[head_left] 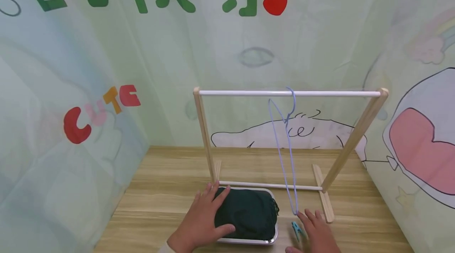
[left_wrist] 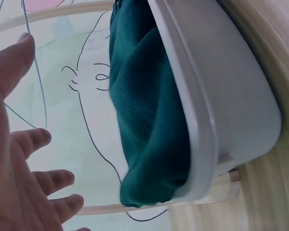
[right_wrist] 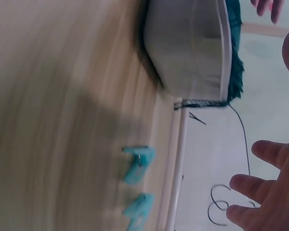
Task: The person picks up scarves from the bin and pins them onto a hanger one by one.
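A dark green cloth [head_left: 247,213] lies bundled in a white bin [head_left: 275,235] on the table. My left hand [head_left: 200,219] is over the bin's left side with fingers spread; in the left wrist view it appears apart from the cloth [left_wrist: 147,110]. To the right of the bin is my right hand [head_left: 317,235], its fingers extended and holding nothing. Beside it lies a teal clothespin [head_left: 296,228], and the right wrist view shows two clothespins [right_wrist: 139,166] on the table. A light blue hanger [head_left: 292,154] hangs by its hook, seen nearly edge-on.
The hanger's wooden rack has a white top rod [head_left: 245,93], a slanted right post [head_left: 355,138] and a lower bar [head_left: 256,184] behind the bin. A printed curtain [head_left: 170,55] closes off the back and both sides of the wood-grain table [head_left: 142,205].
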A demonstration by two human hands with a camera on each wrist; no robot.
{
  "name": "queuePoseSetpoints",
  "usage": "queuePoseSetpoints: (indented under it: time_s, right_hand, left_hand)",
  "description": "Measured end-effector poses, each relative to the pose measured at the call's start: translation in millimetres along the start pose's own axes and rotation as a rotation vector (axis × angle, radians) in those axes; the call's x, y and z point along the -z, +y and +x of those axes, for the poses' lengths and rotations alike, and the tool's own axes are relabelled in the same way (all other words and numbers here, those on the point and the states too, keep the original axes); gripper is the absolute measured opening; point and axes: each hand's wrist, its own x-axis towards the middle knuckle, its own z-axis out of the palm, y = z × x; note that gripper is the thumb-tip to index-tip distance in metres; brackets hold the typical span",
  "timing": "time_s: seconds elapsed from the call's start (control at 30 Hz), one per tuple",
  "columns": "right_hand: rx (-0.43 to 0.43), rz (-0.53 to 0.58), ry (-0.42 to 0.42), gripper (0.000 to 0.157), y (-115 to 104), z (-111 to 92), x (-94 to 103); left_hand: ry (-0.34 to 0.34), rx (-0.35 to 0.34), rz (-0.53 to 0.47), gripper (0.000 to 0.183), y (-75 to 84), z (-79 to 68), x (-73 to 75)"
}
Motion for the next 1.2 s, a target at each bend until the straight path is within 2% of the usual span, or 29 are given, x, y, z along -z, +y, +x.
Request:
queuePoseSetpoints:
  time_s: [0.1,0.23,0.3,0.47,0.7,0.8,1.0,1.2]
  right_hand:
    - [0.013,0.023,0.015,0.101,-4.8,1.0,-7.5]
    - [0.026,0.065,0.025,0.102,-13.0,2.8,-16.8]
    - [0.009,0.099,-0.003,0.101,-18.3,4.1,-19.1]
    - [-0.079,0.183,-0.132,0.1,-31.6,8.4,-23.6]
    - [-0.133,0.243,-0.188,0.095,-44.3,11.5,-30.3]
    - [-0.156,0.249,-0.204,0.094,-46.7,13.5,-29.6]
    - [-0.16,0.28,-0.205,0.098,-47.0,15.3,-30.6]
    - [-0.121,0.292,-0.19,0.097,-44.8,12.4,-36.3]
  left_hand:
    - [0.02,0.012,-0.024,0.094,-5.1,3.1,-2.8]
    - [0.08,0.043,-0.042,0.087,-17.1,9.8,-11.0]
    - [0.115,0.069,-0.065,0.083,-24.5,13.2,-16.8]
    - [0.188,0.15,-0.129,0.074,-38.2,20.8,-26.5]
    - [0.169,0.273,-0.292,0.071,-46.9,34.5,-29.8]
    - [0.165,0.295,-0.313,0.066,-48.4,40.2,-31.0]
    - [0.181,0.286,-0.194,0.055,-45.9,44.6,-32.1]
    - [0.245,0.253,0.081,0.046,-40.4,43.9,-33.6]
